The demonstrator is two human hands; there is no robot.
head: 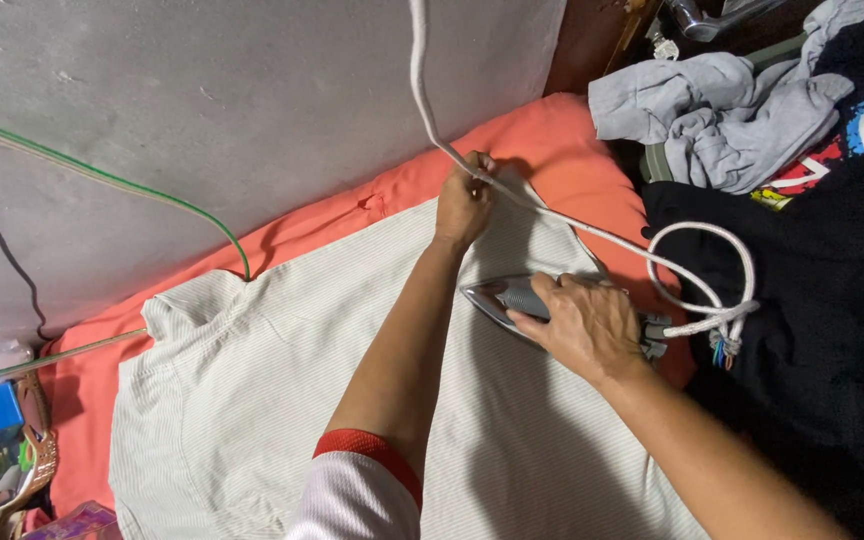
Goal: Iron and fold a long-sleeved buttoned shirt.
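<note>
Ironing a pale striped shirt (282,400) spread flat on an orange cloth (552,150). The right hand (582,325) is closed around the iron (502,298), which rests on the shirt's upper part; the left hand (464,205) pinches the shirt's edge beside the white cord (592,232). Good practice: hold the fabric taut and the cord off the soleplate's path.
</note>
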